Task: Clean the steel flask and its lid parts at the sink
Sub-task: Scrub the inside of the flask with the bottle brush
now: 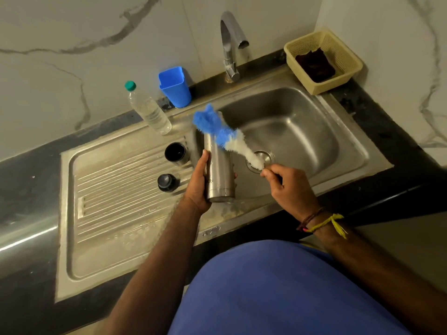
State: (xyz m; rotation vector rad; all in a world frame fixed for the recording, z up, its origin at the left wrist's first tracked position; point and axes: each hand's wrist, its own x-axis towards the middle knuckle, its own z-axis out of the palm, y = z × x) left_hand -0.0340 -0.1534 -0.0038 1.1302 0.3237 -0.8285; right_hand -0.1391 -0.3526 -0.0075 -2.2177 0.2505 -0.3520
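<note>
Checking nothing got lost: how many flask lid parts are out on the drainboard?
2: a black cup-shaped cap standing open-side up near the basin edge, and a round black stopper just in front of it. None looks hidden.

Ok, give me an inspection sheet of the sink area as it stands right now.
Surface: steel sink with ribbed draining board, set in a dark counter.
Job's things: flask upright at the basin's edge; brush lying across its top; black cup lid and stopper on the draining board.
Clutter: water bottle, blue cup, cream basket holding a dark cloth.
Grippers: left hand grips the flask; right hand pinches the brush handle.
Cables: nothing seen.
Surroundings: tap, marble-pattern wall.
</note>
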